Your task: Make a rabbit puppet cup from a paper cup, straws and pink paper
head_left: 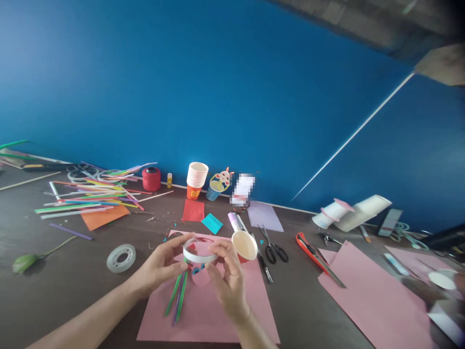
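Between my hands is a narrow ring-shaped roll of white tape [199, 258], held above a pink paper sheet [218, 320]. The fingers of my left hand [162, 259] close on its left side. My right hand [228, 278] pinches its right side between thumb and fingers. Under the roll shows a small pink cutout [199, 275] with blue ring-shaped eyes, partly hidden. Several green and purple straws [178, 300] lie below it on the sheet. Just right of my right hand, a paper cup [244, 245] shows its pale inside.
Scissors [274, 249], a pen [267, 269] and an orange utility knife [319, 259] lie to the right. Leftward are a clear tape roll [121, 258] and many loose straws [98, 189]. Stacked cups [197, 179] stand by the blue wall [218, 87]. More pink paper [378, 291] lies right.
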A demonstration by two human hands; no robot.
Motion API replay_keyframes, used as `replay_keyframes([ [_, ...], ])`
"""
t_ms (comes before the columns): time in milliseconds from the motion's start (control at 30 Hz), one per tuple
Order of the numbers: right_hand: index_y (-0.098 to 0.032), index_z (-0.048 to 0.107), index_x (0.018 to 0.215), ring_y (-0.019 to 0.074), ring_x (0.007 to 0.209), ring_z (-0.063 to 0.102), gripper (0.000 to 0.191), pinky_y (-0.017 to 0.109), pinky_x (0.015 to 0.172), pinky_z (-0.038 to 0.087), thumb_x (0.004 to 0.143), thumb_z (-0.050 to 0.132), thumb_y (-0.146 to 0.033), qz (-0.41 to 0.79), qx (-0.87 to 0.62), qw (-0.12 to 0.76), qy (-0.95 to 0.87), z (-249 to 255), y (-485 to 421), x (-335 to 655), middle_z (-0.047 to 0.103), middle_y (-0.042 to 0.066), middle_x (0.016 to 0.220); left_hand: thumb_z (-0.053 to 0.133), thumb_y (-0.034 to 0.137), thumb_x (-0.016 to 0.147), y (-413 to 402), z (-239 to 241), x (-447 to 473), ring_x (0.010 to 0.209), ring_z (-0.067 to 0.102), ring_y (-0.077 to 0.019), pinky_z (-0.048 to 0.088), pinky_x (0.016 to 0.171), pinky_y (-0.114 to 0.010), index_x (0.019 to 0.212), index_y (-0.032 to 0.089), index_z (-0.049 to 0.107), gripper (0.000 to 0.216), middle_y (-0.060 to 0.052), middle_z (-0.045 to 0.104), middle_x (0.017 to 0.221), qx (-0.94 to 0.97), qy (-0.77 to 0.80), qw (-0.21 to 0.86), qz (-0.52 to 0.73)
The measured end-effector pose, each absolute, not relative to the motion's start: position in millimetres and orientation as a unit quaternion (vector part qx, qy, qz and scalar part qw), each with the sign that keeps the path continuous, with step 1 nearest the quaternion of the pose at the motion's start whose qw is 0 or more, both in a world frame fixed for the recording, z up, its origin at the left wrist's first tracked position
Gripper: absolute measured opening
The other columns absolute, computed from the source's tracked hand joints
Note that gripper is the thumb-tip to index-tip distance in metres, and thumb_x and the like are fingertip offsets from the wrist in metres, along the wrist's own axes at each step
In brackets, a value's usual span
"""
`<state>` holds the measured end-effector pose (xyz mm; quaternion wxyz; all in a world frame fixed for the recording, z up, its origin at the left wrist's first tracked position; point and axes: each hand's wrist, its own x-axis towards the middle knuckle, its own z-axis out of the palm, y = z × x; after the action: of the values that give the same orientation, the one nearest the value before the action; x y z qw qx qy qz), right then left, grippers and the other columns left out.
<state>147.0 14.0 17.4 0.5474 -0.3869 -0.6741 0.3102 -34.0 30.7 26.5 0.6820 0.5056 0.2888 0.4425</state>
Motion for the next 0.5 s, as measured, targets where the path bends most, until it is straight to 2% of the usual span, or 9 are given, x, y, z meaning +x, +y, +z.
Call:
replay_keyframes([
  [133, -0.024, 0.055, 0.107, 0.02, 0.086, 0.052, 0.028, 0.034, 0.07, 0.047, 0.079, 0.057, -0.021, 0.278, -0.398, 0.515, -0.706, 21, 10, 145, 0.051, 0.008, 0.104, 0.071, 0.027, 0.065, 32, 16, -32, 0.098, 0.055, -0.0263, 0.045, 0.081, -0.036, 0.122, 0.022, 0.048, 0.061, -0.011, 0.06, 0.107, 0.494, 0.293, 0.68, 0.456],
  [300, -0.022, 0.049, 0.112, 0.0172, 0.08, 0.052, 0.031, 0.033, 0.071, 0.047, 0.081, 0.052, -0.021, 0.31, -0.402, 0.51, -0.694, 24, 8, 144, 0.05, 0.008, 0.107, 0.068, 0.027, 0.069, 34, 8, -32, 0.099, 0.055, -0.0269, 0.045, 0.08, -0.036, 0.12, 0.02, 0.049, 0.054, -0.012, 0.059, 0.106, 0.479, 0.286, 0.703, 0.442],
  [400, -0.02, 0.05, 0.102, 0.0187, 0.086, 0.05, 0.022, 0.033, 0.071, 0.046, 0.08, 0.054, -0.022, 0.278, -0.422, 0.521, -0.688, 24, 6, 143, 0.047, 0.009, 0.108, 0.067, 0.026, 0.07, 34, 10, -32, 0.097, 0.056, -0.0263, 0.046, 0.077, -0.035, 0.114, 0.02, 0.053, 0.047, -0.011, 0.059, 0.107, 0.482, 0.303, 0.691, 0.445],
  [500, -0.02, 0.05, 0.088, 0.0183, 0.083, 0.049, 0.011, 0.032, 0.069, 0.044, 0.078, 0.056, -0.021, 0.222, -0.446, 0.518, -0.695, 24, 3, 140, 0.046, 0.007, 0.096, 0.067, 0.023, 0.069, 32, 14, -30, 0.107, 0.05, -0.0269, 0.047, 0.077, -0.031, 0.098, 0.021, 0.061, 0.029, -0.011, 0.05, 0.12, 0.525, 0.335, 0.618, 0.479],
])
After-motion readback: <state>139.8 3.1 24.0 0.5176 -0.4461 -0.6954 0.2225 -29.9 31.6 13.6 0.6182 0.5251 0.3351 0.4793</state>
